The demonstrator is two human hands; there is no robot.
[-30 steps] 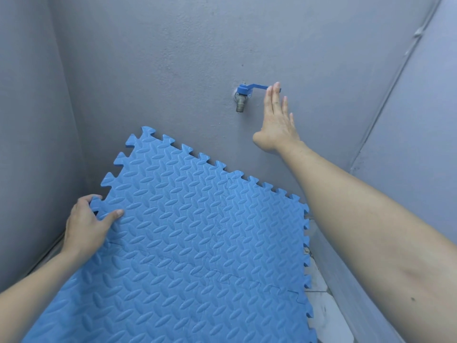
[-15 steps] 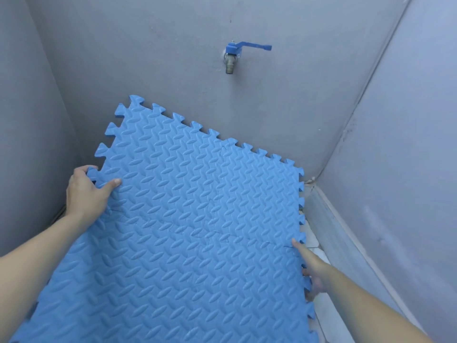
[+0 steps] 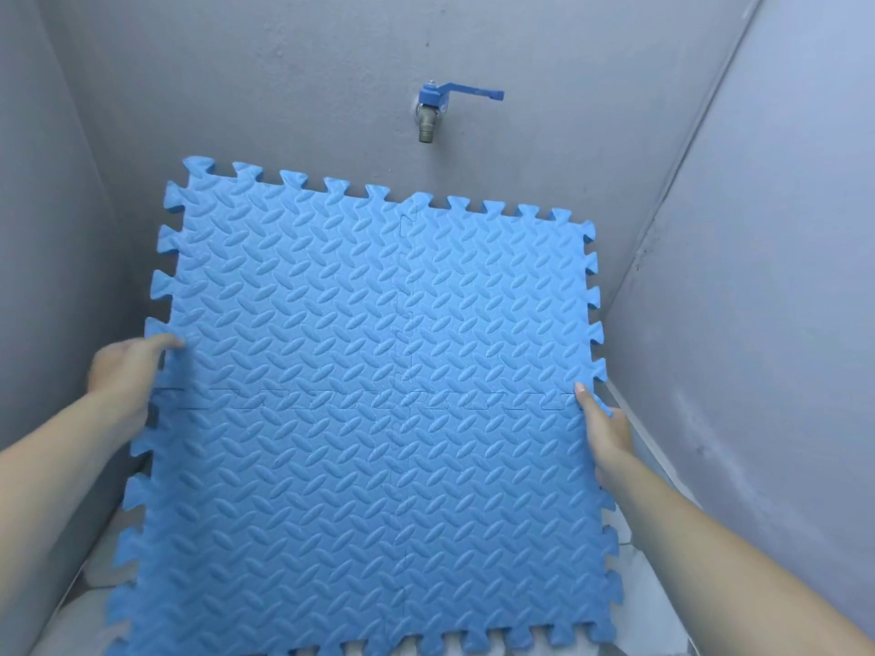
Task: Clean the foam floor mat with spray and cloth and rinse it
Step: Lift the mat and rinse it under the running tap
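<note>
The blue foam mat [image 3: 369, 395], four interlocked tiles with a raised leaf pattern, stands nearly square to the view, propped up in the corner with its toothed top edge close under the wall tap [image 3: 430, 116]. That placement makes sense for rinsing: water from the spout would fall onto the upper part of the textured face and run down it. The left hand [image 3: 128, 371] grips the mat's left edge about halfway up, thumb lying across the front and fingers wrapped behind it. The right hand [image 3: 608, 430] holds the opposite edge at much the same height, thumb pressed on the front; its fingers are hidden behind the foam, so I can only suppose they curl round the back. Holding both sides at the seam between the tiles probably keeps the joined pieces from buckling or pulling apart. The tap's blue lever [image 3: 473, 93] points sideways and no water shows at the spout, so the rinse appears not to be running. Pale floor tiles [image 3: 663, 622] show below.
</note>
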